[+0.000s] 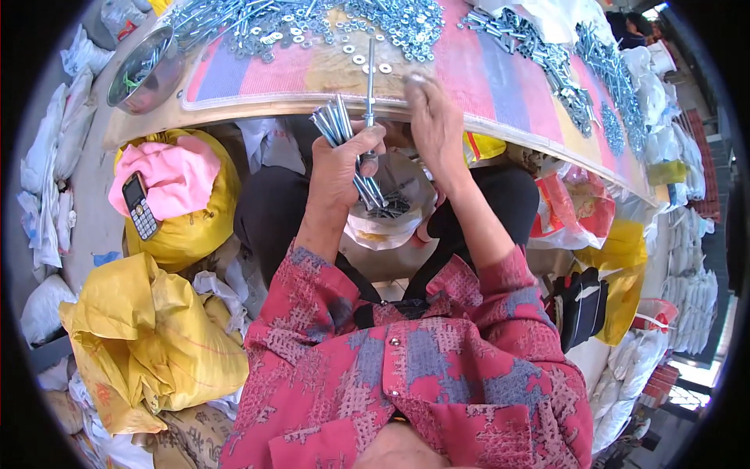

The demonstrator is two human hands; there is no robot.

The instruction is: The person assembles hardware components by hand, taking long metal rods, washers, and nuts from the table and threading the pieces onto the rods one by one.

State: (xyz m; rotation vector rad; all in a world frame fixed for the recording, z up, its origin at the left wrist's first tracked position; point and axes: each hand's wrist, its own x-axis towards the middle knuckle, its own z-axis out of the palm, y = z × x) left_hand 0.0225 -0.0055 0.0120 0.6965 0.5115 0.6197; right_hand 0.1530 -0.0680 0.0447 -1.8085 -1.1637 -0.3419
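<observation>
My left hand point(348, 160) is closed around a bundle of long metal bolts point(336, 121), which fan out above and below the fist. One longer bolt point(370, 66) stands upright at its thumb and fingers, with small fittings on its shaft. My right hand point(439, 129) is beside it at the table's near edge, fingers drawn together and blurred at the tips; whatever they pinch is too smeared to name. Loose washers point(359, 59) lie just beyond both hands. Under the left hand, between my knees, a white container point(384, 233) holds dark metal pieces.
Heaps of nuts and washers point(406, 27) and bolts point(539, 51) cover the striped tabletop point(273, 74). A metal bowl point(144, 74) stands at its left end. A keypad phone point(141, 207) rests on pink cloth over a yellow sack point(180, 242). White bags point(687, 305) line the right.
</observation>
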